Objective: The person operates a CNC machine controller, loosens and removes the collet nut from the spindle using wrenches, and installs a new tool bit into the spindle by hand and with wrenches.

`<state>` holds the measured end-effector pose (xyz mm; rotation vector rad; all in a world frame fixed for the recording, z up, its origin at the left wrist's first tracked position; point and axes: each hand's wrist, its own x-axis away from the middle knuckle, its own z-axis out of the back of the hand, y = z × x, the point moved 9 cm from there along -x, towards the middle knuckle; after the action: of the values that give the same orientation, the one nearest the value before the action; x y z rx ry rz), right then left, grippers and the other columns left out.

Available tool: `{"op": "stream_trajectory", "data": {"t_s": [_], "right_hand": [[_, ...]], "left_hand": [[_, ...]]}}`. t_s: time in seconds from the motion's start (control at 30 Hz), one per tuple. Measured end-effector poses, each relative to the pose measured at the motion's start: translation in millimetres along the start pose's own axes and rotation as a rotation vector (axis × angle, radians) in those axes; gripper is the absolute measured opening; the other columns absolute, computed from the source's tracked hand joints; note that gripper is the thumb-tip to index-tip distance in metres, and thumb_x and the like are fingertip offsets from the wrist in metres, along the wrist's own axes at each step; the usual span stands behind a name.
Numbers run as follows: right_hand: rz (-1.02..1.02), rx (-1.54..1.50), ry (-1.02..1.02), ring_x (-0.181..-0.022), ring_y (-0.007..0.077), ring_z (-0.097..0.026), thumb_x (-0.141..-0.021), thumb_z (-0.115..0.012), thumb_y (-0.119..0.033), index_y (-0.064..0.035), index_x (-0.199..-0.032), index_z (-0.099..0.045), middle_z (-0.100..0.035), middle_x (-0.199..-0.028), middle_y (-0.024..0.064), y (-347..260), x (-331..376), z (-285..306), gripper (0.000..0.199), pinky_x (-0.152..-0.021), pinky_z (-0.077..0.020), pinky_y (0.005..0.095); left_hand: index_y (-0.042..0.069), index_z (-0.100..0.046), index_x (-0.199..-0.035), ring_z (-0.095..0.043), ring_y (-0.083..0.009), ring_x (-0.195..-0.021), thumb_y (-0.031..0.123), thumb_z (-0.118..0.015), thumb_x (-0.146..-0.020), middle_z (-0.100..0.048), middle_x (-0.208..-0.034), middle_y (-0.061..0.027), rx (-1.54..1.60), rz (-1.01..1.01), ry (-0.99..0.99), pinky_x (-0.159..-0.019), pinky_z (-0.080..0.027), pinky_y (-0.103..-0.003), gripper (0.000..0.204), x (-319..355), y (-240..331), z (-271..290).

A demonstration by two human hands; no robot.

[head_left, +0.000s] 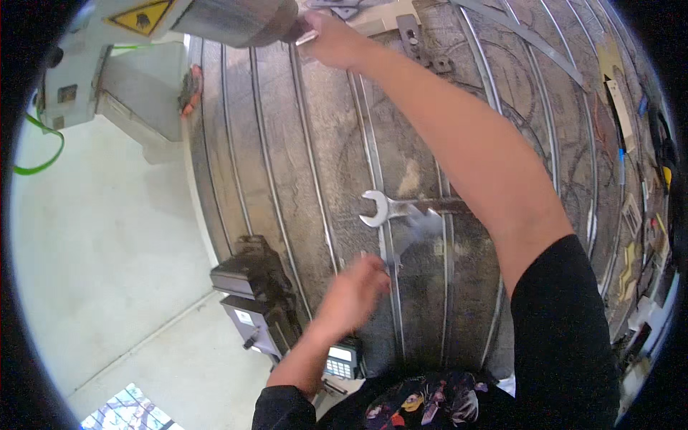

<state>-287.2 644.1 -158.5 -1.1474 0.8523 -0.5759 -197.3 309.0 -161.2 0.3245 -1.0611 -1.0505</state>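
My left hand (351, 295), smeared by motion, is closed on the near end of an open-ended wrench (424, 223), also blurred, held over the slotted metal machine table (337, 150). A second, larger open-ended wrench (378, 208) lies on the table just beyond it, its handle running under my right forearm. Far forward, my right hand (335, 41) reaches up to the lower end of a grey machine spindle head (240, 20). Its fingers are curled around something small and partly bright metal at the tip, mostly hidden.
A clamp block (410, 34) and flat metal bar (530, 41) lie at the far side. Assorted tools and strips line the right edge, including a yellow piece (628, 271). A dark vise-like unit (251, 269) and a keypad device (342, 360) stand near left. An orange-handled tool (190, 90) sits at the left edge.
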Motion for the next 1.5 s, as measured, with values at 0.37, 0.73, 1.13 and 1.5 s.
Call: {"op": "stream_trajectory", "data": {"t_s": [0.37, 0.73, 1.13, 1.5], "right_hand": [[-0.068, -0.164, 0.1, -0.096, 0.0253, -0.057, -0.067, -0.072, -0.026, -0.0036, -0.106, -0.053, -0.06, -0.099, 0.0137, -8.7, -2.7, -5.0, 0.049, -0.083, -0.0433, 0.0327], [-0.075, -0.109, 0.227, -0.087, 0.0282, -0.059, -0.072, -0.067, -0.028, -0.0073, -0.098, -0.057, -0.062, -0.089, 0.0122, -4.5, 4.6, -3.9, 0.034, -0.076, -0.0446, 0.0374], [0.059, -0.053, 0.341, -0.084, 0.0331, -0.056, -0.067, -0.07, -0.028, -0.0022, -0.091, -0.056, -0.058, -0.091, 0.0188, -20.8, 3.2, -3.9, 0.038, -0.078, -0.0434, 0.0406], [0.05, 0.005, -0.152, -0.078, 0.0276, -0.06, -0.065, -0.066, -0.019, -0.002, -0.088, -0.061, -0.062, -0.081, 0.0176, -39.7, -37.6, -24.9, 0.03, -0.071, -0.0469, 0.0362]], "left_hand": [[0.002, -0.049, -0.099, -0.047, -0.0086, -0.048, 0.019, -0.044, -0.09, -0.05, -0.068, -0.0019, 0.226, 0.07, 0.51, -0.044, -0.037, -0.02, 0.02, -108.4, 28.8, 200.2], [0.003, -0.05, -0.094, -0.04, -0.0065, -0.041, 0.02, -0.043, -0.091, -0.048, -0.063, -0.0005, 0.22, 0.082, 0.591, -0.036, -0.032, -0.019, 0.019, -122.8, 38.4, 211.2], [0.005, -0.049, -0.095, -0.035, -0.0065, -0.039, 0.025, -0.044, -0.089, -0.045, -0.064, 0.0014, 0.242, 0.084, 0.461, -0.032, -0.028, -0.022, 0.021, -145.1, 58.5, 233.4], [0.003, -0.059, -0.097, -0.054, -0.0336, -0.092, 0.038, -0.049, -0.084, -0.06, -0.093, -0.0151, -1.22, -0.649, 0.481, -0.083, -0.041, -0.039, 0.039, -185.1, 110.0, 308.6]]}}
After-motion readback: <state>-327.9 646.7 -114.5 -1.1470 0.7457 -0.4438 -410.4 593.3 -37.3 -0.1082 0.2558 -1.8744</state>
